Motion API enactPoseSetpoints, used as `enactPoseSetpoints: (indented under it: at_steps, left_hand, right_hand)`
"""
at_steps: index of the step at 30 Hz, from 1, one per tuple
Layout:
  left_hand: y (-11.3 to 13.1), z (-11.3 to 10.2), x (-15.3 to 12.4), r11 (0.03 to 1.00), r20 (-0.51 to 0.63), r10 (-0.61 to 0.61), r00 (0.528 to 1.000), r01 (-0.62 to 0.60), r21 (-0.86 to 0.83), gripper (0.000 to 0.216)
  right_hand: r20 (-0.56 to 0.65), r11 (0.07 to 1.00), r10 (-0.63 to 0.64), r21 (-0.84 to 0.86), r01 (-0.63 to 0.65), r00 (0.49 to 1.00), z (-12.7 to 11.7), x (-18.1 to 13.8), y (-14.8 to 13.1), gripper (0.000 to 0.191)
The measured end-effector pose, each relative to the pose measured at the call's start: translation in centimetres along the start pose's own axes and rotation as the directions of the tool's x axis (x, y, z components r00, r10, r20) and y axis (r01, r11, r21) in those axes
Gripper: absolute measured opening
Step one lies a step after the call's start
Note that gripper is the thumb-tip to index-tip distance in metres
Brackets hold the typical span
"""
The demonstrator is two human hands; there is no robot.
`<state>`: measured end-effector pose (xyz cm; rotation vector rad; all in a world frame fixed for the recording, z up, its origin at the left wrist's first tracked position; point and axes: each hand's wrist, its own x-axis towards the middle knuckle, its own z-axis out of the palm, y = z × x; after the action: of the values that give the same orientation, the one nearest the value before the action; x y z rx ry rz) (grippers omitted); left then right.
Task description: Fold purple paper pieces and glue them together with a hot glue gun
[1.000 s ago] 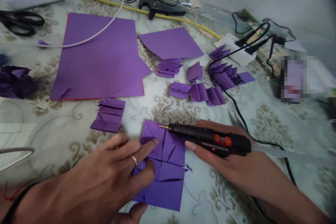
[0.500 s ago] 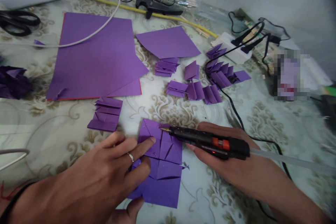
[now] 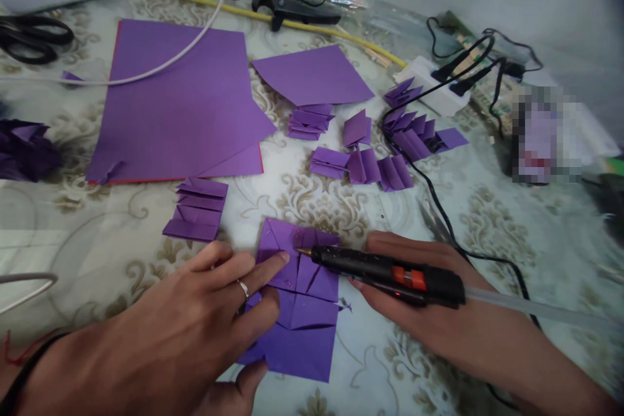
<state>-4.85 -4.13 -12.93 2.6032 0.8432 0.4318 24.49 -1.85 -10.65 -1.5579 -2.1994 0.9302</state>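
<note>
A folded purple paper piece (image 3: 307, 354) with creases and slits lies on the patterned table cover in front of me. My left hand (image 3: 205, 312), wearing a ring, holds it along the left side: one fingertip presses its upper part, another finger is bent, and the thumb is at its lower left edge. My right hand (image 3: 414, 318) is closed around a black hot glue gun (image 3: 361, 265) with an orange part and a clear glue stick (image 3: 517, 302) out of its back. The metal tip points left, just over or on the paper's upper part; contact I cannot tell.
Large purple sheets (image 3: 175, 110) and a smaller sheet (image 3: 312, 75) lie behind. Pleated purple pieces (image 3: 197, 208) are scattered around. A black cord (image 3: 429, 188) runs past my right hand from a white power strip (image 3: 433, 88). Black-handled scissors (image 3: 34, 36) lie far left.
The glue gun's tip has shifted slightly down on the paper, and a shiny spot shows above it. My left hand has kept its place.
</note>
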Motion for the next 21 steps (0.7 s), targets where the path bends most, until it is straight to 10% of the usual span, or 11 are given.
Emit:
enactPoseSetpoints:
  at_steps: [21]
  left_hand:
    - [-0.2, 0.0, -0.3, 1.0, 0.009, 0.021, 1.0, -0.021, -0.018, 0.031]
  right_hand:
    - [0.099, 0.998, -0.044, -0.047, 0.049, 0.994, -0.2, -0.9, -0.3, 0.023]
